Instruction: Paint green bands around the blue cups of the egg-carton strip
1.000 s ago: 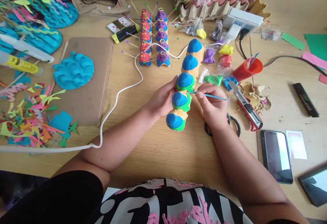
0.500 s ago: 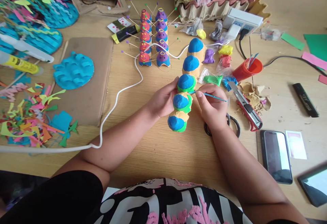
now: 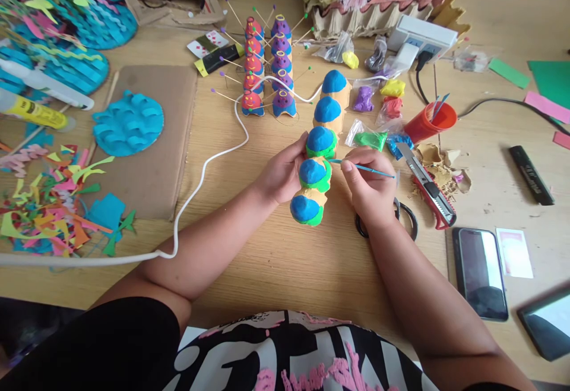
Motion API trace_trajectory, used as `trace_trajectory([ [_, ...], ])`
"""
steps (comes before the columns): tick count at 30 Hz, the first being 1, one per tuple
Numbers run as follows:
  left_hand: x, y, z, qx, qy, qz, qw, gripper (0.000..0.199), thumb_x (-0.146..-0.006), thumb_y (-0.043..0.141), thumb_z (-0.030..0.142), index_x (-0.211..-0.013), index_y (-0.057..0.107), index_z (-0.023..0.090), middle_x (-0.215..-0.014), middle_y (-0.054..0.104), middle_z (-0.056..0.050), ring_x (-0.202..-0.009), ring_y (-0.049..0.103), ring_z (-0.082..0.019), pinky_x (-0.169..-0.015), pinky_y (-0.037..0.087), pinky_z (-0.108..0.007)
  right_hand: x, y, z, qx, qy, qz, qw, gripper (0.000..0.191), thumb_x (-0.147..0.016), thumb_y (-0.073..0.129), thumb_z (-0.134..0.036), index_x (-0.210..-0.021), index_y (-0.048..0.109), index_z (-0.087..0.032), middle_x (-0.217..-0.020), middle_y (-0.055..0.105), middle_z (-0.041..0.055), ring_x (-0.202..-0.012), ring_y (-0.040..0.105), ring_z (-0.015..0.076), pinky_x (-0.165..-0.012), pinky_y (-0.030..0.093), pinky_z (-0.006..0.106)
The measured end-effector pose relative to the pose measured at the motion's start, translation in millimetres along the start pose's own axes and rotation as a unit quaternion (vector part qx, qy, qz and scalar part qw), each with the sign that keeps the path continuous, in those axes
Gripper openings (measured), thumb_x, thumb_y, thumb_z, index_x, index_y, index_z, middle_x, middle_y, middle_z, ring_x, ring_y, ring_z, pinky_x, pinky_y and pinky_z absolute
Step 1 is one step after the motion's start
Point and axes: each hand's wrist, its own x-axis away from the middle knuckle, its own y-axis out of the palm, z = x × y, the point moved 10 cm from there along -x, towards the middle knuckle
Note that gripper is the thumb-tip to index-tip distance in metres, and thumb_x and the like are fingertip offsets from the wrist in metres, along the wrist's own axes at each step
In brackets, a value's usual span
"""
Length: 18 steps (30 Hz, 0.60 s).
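Left hand (image 3: 287, 171): gripping the egg-carton strip (image 3: 319, 140) by its left edge around the middle, thumb along the side. Other fingers partly hidden by the strip, can't tell how far they wrap.

Right hand (image 3: 373, 183): narrow pinch on a thin blue tool (image 3: 374, 171), tip pointing left, at the strip's right edge between third and fourth bumps counting from the far end. Can't tell if the tip is touching.

Strip sits between the two hands, slanting from far right to near left. Five bumps, all with blue caps. Near three also have green along the lower edge; far two show bare tan below the blue. Can't tell whether any of it rests on the desk (image 3: 249, 266).

Right of the strip: purple clay (image 3: 364, 100), yellow clay (image 3: 393, 87), red clay (image 3: 392, 107), green clay (image 3: 371, 140), blue clay (image 3: 399, 146). Red cup (image 3: 421, 126) just beyond the blue one, with blue sticks in it. Utility knife (image 3: 430, 189) right of the right hand, blade out. Scissors (image 3: 412, 223) partly under the right forearm.

Far left of the strip: a red-and-blue strip (image 3: 253, 65) and a purple-and-blue strip (image 3: 281, 63) side by side, ball-tipped sticks poking out. White cable (image 3: 203, 171) snakes across the left side. Phone (image 3: 481, 272) near right.
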Motion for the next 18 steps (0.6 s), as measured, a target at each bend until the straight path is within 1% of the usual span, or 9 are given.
trace_trajectory([
  [4, 3.6, 6.3, -1.1, 0.004, -0.012, 0.001, 1.000, 0.056, -0.109, 0.050, 0.064, -0.081, 0.071, 0.021, -0.051, 0.059, 0.001, -0.041, 0.058, -0.014, -0.046, 0.045, -0.023, -0.3, -1.8, 2.4, -0.028, 0.005, 0.008, 1.000, 0.027, -0.099, 0.081, -0.046, -0.085, 0.070, -0.026, -0.079, 0.068, -0.0018, -0.075, 0.062, 0.0150, -0.073, 0.051, 0.033],
  [8, 2.4, 3.7, -1.7, -0.019, -0.011, 0.003, 1.000, 0.060, -0.112, 0.042, 0.063, -0.081, 0.070, 0.020, -0.053, 0.061, -0.001, -0.039, 0.057, -0.015, -0.046, 0.045, -0.025, -0.2, 0.0, 2.6, -0.026, 0.008, 0.001, 1.000, 0.025, -0.099, 0.081, -0.044, -0.086, 0.071, -0.026, -0.081, 0.069, -0.0016, -0.075, 0.062, 0.0145, -0.073, 0.051, 0.033],
  [12, 0.2, 1.1, -0.4, -0.046, 0.002, -0.011, 0.999, 0.060, -0.113, 0.041, 0.061, -0.078, 0.068, 0.020, -0.054, 0.062, -0.002, -0.038, 0.057, -0.015, -0.043, 0.042, -0.024, 0.2, -0.8, 2.3, -0.008, 0.016, 0.006, 1.000, 0.030, -0.098, 0.080, -0.050, -0.085, 0.071, -0.026, -0.081, 0.069, -0.0011, -0.075, 0.062, 0.0153, -0.072, 0.052, 0.034],
  [14, -0.6, -0.2, -0.4, -0.052, 0.005, -0.015, 0.999, 0.061, -0.113, 0.039, 0.060, -0.078, 0.068, 0.020, -0.054, 0.062, -0.002, -0.038, 0.058, -0.015, -0.042, 0.042, -0.024, 0.3, -0.3, 1.0, -0.007, 0.010, 0.004, 1.000, 0.029, -0.099, 0.080, -0.049, -0.085, 0.071, -0.026, -0.080, 0.070, -0.0012, -0.075, 0.062, 0.0153, -0.072, 0.052, 0.034],
  [18, -1.0, -2.5, -2.7, -0.025, -0.004, -0.012, 1.000, 0.057, -0.112, 0.044, 0.064, -0.087, 0.072, 0.021, -0.055, 0.062, 0.000, -0.044, 0.062, -0.015, -0.046, 0.044, -0.022, 0.4, 0.8, -2.2, -0.008, -0.010, -0.001, 1.000, 0.023, -0.101, 0.079, -0.043, -0.086, 0.071, -0.027, -0.081, 0.070, -0.0015, -0.075, 0.062, 0.0147, -0.072, 0.052, 0.034],
])
